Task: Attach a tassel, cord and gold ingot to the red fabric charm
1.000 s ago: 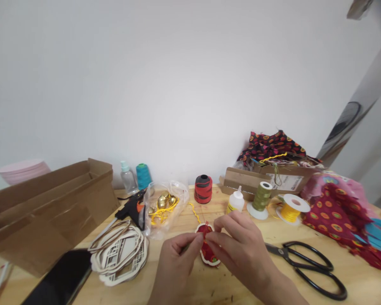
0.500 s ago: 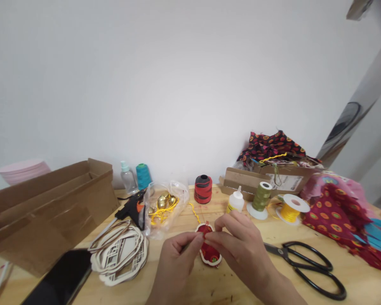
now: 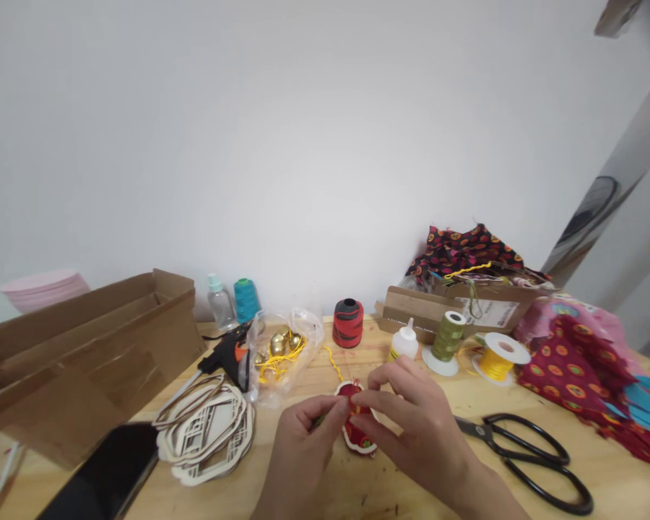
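A small red fabric ornament (image 3: pixel 356 435) with a white edge lies on the wooden table (image 3: pixel 422 498), low in the middle of the head view. My left hand (image 3: pixel 303 451) pinches at its left side, fingers closed. My right hand (image 3: pixel 412 422) pinches at its top from the right, with thumb and forefinger together on the red piece. A thin yellow cord (image 3: pixel 333 362) runs from the ornament toward the back. What lies between the fingertips beyond the ornament is too small to make out.
Black scissors (image 3: pixel 531 451) lie right of my hands. Behind stand a glue bottle (image 3: pixel 404 341), green (image 3: pixel 447 336), yellow (image 3: pixel 497 357) and red-black (image 3: pixel 347 323) spools. A bag of gold bells (image 3: pixel 279 350), glue gun (image 3: pixel 224 355), wooden cut-outs (image 3: pixel 206 433), phone (image 3: pixel 100 477) and cardboard box (image 3: pixel 76 361) sit left; patterned fabric (image 3: pixel 579 361) right.
My hands have stayed on the ornament, with the right fingers shifting slightly down and left over its top. Nothing else on the table has moved.
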Demonstrator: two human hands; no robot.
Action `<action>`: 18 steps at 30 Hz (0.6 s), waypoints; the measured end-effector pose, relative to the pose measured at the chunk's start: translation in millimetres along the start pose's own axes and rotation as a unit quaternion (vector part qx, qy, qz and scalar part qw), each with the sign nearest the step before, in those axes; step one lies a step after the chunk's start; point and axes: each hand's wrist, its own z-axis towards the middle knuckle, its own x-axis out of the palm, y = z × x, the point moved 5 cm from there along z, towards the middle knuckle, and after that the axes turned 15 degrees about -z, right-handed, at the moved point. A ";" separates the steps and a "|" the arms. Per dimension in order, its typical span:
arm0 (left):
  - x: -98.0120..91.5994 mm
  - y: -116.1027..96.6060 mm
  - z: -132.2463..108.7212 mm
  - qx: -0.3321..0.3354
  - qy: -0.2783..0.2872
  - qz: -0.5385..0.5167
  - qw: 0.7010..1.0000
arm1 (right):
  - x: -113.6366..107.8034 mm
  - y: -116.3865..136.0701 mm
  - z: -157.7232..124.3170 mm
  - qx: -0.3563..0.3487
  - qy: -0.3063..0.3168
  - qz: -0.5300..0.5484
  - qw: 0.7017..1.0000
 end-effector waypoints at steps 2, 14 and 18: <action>-1.1 3.5 1.0 -0.014 0.000 -0.025 1.000 | -0.9 -0.3 0.2 0.003 -0.002 -0.011 1.000; -0.5 6.7 1.3 -0.026 0.010 -0.044 0.999 | 4.7 0.7 -0.8 -0.015 -0.007 -0.036 0.999; 0.2 5.6 0.3 -0.017 0.015 -0.034 0.999 | 3.9 1.7 -0.4 -0.013 -0.008 -0.046 0.999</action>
